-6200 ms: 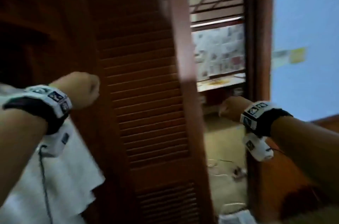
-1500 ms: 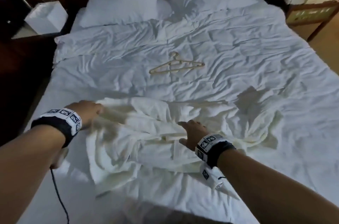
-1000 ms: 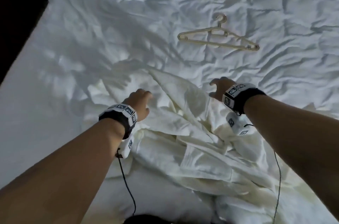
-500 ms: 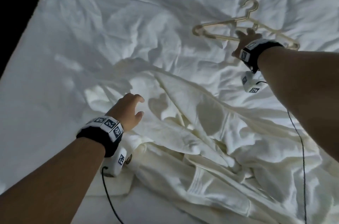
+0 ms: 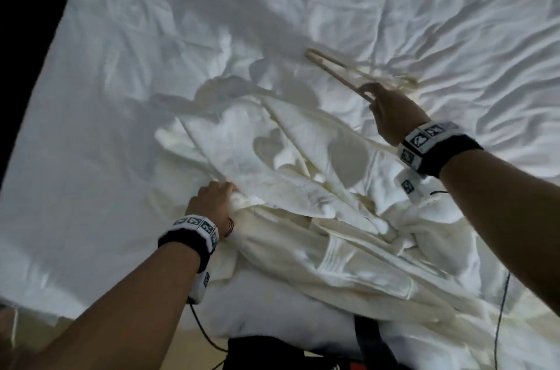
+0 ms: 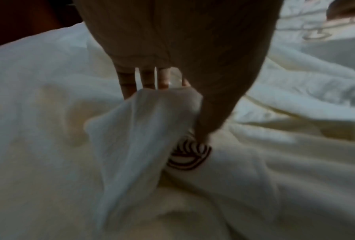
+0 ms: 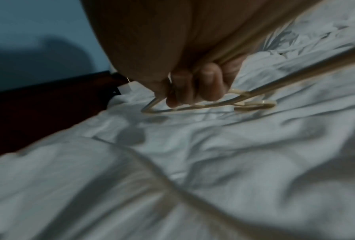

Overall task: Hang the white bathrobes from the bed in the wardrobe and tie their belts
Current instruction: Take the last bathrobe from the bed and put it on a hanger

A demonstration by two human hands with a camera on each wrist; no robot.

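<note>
On the bed (image 5: 127, 72) | left hand (image 5: 212, 203) pinches bathrobe (image 5: 303, 188) fold (near side) | right hand (image 5: 391, 112) grips hanger (image 5: 333, 69), far right.

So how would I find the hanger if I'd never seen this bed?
Look at the big white bed with its crumpled sheet. Past the cream bathrobe heaped near its edge, find the right hand gripping something. That is the hanger: the only thin, stiff, tan thing among all the soft white cloth.
</note>
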